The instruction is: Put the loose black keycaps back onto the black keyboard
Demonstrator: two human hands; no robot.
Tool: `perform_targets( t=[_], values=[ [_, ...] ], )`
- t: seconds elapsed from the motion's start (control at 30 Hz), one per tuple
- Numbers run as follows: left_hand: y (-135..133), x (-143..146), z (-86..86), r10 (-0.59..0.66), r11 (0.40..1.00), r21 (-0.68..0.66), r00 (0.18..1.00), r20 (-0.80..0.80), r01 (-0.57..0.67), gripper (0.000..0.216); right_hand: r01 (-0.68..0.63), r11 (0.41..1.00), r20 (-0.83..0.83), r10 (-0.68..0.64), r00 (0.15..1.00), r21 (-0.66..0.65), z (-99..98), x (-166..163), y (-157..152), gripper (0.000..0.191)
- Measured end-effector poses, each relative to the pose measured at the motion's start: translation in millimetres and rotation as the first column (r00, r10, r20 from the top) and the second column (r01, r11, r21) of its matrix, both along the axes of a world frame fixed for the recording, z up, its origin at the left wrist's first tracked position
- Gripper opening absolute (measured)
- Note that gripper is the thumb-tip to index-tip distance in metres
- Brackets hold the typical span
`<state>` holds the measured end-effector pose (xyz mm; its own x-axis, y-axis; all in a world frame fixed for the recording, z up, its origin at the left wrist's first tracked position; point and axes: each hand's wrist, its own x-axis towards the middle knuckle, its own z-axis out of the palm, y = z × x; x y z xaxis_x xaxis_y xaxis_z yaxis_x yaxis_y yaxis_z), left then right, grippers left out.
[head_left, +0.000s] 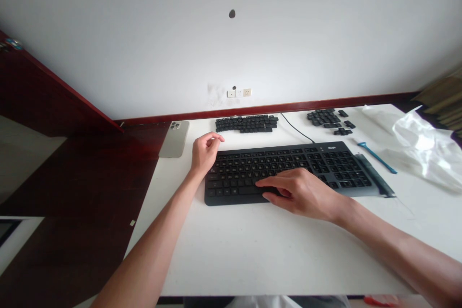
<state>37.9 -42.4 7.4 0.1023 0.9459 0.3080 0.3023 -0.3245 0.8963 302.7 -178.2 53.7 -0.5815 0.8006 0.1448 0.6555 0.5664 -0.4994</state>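
Observation:
A black keyboard [252,163] lies on the white table, its lower-left rows fitted with keycaps. Many upper positions and the number pad look bare, showing sockets. My right hand [298,191] rests over its front middle, index fingertip touching a key near the space bar, thumb apart and other fingers curled. Beside the keyboard's back left corner is my left hand [206,151], with fingers curled in; whether anything sits inside them is hidden. Behind the keyboard, loose black keycaps [247,124] lie in packed rows. More loose keycaps [323,118] are scattered at the back right.
A phone [175,139] lies face down at the table's left edge. Right of the keyboard are a blue tool [377,158], a dark brush-like strip [375,175] and a crumpled clear plastic bag [429,147]. A cable [298,130] runs back towards the wall.

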Motion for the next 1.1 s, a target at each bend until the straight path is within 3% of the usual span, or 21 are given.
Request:
perform_targets(
  t=[0.23,0.47,0.83,0.9,1.03,1.1],
  values=[
    [0.0,-0.2,0.1,-0.01,1.0,0.0,1.0,0.007,0.01,0.02,-0.103,0.993,-0.033,0.102,0.994,-0.052,3.9,-3.1,-1.3,0.028],
    [0.7,-0.3,-0.8,-0.013,1.0,0.005,1.0,0.006,0.012,0.019,-0.024,0.998,0.026,0.025,0.999,-0.051,2.8,-1.3,-1.5,0.037],
    [0.2,-0.6,-0.7,-0.014,1.0,0.008,1.0,0.006,0.014,0.019,-0.033,0.998,-0.007,0.033,0.999,-0.052,4.6,-1.7,0.2,0.024],
    [0.4,-0.6,-0.8,-0.006,1.0,0.001,1.0,0.001,0.006,0.019,-0.056,0.998,-0.009,0.056,0.998,-0.037,3.8,-1.9,-0.1,0.023],
    [0.8,-0.1,-0.5,-0.005,1.0,0.0,1.0,0.002,0.005,0.02,-0.052,0.998,-0.017,0.052,0.998,0.044,2.8,-2.3,0.3,0.037],
    [0.9,0.2,0.0,-0.006,1.0,-0.001,1.0,0.007,0.006,0.02,-0.013,0.995,-0.065,0.019,0.998,0.099,2.2,-1.1,4.8,0.03]
  ],
)
